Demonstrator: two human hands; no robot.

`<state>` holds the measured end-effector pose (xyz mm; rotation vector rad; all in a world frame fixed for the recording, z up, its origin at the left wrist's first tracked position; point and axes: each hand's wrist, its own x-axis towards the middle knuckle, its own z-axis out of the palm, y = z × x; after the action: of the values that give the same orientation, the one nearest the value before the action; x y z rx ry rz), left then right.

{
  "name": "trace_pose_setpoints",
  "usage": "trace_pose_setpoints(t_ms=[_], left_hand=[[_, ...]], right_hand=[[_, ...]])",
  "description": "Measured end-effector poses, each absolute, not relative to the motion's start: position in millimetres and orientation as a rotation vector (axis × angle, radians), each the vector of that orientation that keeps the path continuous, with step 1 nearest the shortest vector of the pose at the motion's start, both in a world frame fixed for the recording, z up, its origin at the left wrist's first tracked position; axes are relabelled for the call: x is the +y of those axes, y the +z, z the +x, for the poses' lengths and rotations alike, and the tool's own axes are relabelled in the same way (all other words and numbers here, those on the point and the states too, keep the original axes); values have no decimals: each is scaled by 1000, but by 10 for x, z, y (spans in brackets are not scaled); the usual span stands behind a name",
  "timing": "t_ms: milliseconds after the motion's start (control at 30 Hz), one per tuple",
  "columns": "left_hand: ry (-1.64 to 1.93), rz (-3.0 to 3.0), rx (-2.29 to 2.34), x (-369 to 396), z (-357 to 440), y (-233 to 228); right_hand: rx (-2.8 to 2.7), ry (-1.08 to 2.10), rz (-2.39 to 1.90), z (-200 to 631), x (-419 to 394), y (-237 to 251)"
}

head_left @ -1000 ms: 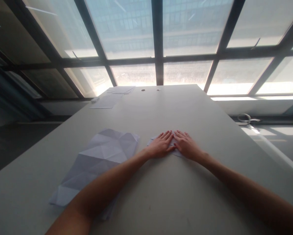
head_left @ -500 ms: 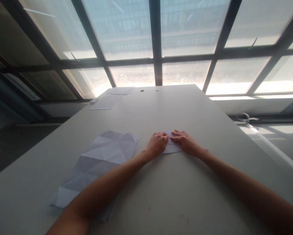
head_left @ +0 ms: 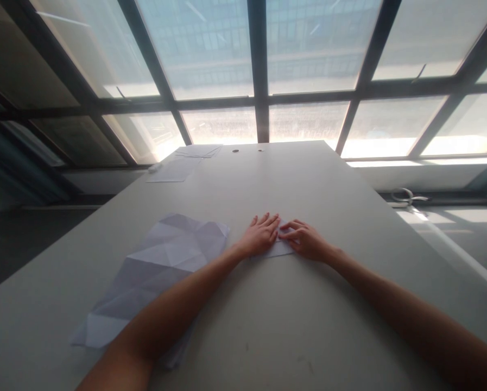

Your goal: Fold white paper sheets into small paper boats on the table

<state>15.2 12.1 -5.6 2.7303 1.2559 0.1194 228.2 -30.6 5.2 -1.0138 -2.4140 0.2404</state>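
A small folded sheet of white paper [head_left: 279,250] lies on the table between my two hands and is partly hidden by them. My left hand [head_left: 261,234] rests flat on its left part, fingers stretched forward and a little apart. From the right, my right hand [head_left: 304,239] reaches over the paper with bent fingers, gripping it near the middle with fingertips and thumb. To the left lies a large creased sheet of white paper [head_left: 174,244], its folds standing up in ridges. My left forearm passes over its lower right part and hides some of it.
The white table [head_left: 243,309] stretches away to tall windows. At its far left corner are several flat sheets of white paper [head_left: 170,171]. Two small holes sit near the far edge. Right of the table, a pale ring-shaped object [head_left: 402,195] stands by the window wall.
My left hand has gone from curled to flat and moved slightly left. My right hand's fingers, spread before, are now bent at the paper. The large creased sheet has slid a little left.
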Motion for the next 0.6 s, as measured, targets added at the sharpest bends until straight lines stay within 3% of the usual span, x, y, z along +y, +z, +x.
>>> trace_pose_setpoints(t_ms=[367, 600], left_hand=[[-37, 2582, 1240, 233, 130, 75], [39, 2599, 1344, 209, 110, 67]], right_hand=[[-2390, 268, -1037, 2282, -292, 65], [-2398, 243, -1039, 2271, -290, 64]])
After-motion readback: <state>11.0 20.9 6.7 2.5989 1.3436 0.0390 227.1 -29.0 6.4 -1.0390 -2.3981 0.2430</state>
